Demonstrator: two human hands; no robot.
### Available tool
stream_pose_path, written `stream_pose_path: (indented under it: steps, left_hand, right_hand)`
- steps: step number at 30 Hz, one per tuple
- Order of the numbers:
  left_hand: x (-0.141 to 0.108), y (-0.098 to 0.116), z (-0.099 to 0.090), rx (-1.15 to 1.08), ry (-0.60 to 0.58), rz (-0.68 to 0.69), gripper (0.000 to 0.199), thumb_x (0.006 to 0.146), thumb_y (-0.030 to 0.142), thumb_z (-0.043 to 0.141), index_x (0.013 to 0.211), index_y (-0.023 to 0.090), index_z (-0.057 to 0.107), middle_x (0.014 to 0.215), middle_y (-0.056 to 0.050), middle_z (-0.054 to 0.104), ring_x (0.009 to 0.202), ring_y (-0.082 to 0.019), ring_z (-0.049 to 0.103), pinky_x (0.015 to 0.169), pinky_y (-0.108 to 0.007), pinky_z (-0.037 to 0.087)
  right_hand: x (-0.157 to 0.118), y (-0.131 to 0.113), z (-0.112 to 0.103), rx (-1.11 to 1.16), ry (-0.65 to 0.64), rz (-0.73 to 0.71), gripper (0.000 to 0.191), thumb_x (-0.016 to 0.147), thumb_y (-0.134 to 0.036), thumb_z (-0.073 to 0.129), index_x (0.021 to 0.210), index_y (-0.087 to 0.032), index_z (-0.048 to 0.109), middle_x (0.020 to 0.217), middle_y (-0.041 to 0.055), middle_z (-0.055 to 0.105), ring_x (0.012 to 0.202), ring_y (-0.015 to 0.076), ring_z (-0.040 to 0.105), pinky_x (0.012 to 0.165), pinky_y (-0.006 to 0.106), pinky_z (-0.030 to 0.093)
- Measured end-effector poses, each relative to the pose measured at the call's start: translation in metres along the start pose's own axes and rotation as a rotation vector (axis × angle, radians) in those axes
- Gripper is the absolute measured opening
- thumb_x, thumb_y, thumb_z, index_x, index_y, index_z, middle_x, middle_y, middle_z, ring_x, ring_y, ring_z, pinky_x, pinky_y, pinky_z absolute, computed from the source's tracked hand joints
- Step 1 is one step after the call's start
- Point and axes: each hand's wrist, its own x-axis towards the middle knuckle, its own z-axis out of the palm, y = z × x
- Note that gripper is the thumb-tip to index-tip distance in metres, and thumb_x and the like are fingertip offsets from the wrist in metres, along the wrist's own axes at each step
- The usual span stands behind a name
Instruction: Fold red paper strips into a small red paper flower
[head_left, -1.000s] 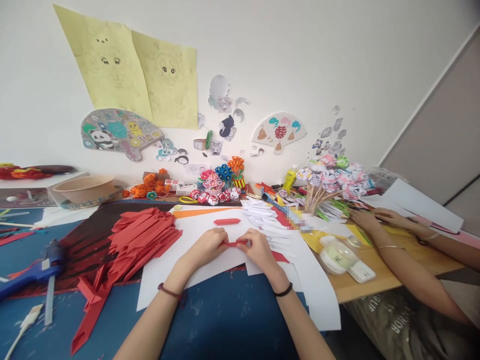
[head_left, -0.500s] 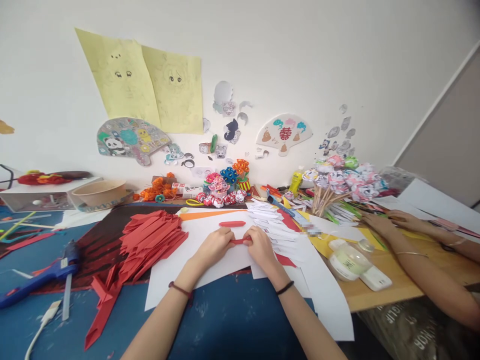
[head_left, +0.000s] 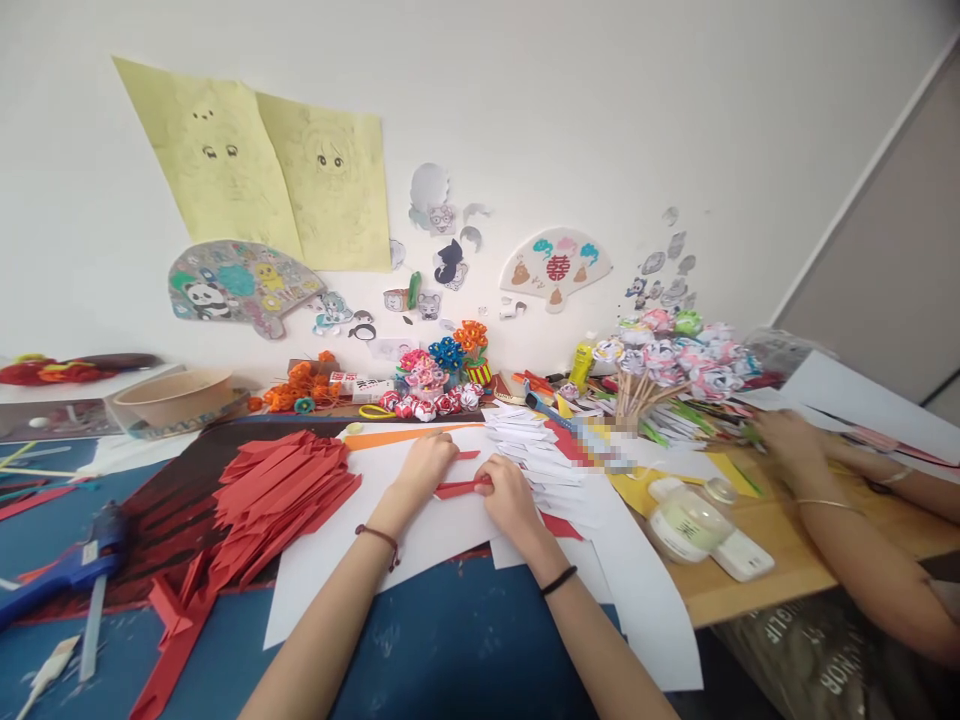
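Observation:
My right hand [head_left: 508, 495] is closed on one end of a folded red paper strip [head_left: 456, 489], just above the white sheets. Farther up the sheet, my left hand [head_left: 424, 466] is at the near end of another red paper piece [head_left: 469, 455]; its fingertips are partly hidden, so its grip on that piece is unclear. Many folded red strips [head_left: 281, 495] lie in a heap left of my hands. A stack of folded white paper pieces [head_left: 536, 450] spreads out to the right, on the large white sheet [head_left: 315, 580].
A blue glue gun [head_left: 90, 560] lies at the left. At the right are a clear bottle [head_left: 682, 525], a white case [head_left: 742, 555] and another person's arms [head_left: 832, 500]. Paper flowers [head_left: 675, 355] and a bowl [head_left: 176, 392] stand toward the wall.
My left hand has let go of the strip that both hands held and moved up to the other red piece. The view has shifted right, and the other person's near hand has moved.

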Motion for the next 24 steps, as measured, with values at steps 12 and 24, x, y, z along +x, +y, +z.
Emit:
stream_pose_path:
  steps: [12,24]
  left_hand:
    - [-0.002,-0.002,0.005,-0.115,-0.034,0.035,0.021,0.086,0.011,0.05,0.078,0.013,0.069,0.08,-0.009,0.065,0.077,-0.018,0.058,0.071,-0.027,0.04]
    - [-0.023,0.019,-0.023,-0.229,-0.126,0.169,0.029,0.093,0.031,0.05,0.076,0.016,0.068,0.076,-0.004,0.06,0.072,-0.014,0.056,0.066,-0.024,0.037]
  right_hand:
    - [0.001,-0.003,-0.002,0.055,0.039,0.008,0.022,0.071,0.004,0.058,0.07,-0.018,0.061,0.079,0.0014,0.061,0.08,0.0171,0.057,0.071,0.026,0.039]
    - [0.001,-0.007,-0.004,0.113,0.031,0.071,0.022,0.069,0.002,0.057,0.069,-0.02,0.06,0.08,0.0029,0.062,0.081,0.0191,0.059,0.074,0.028,0.042]
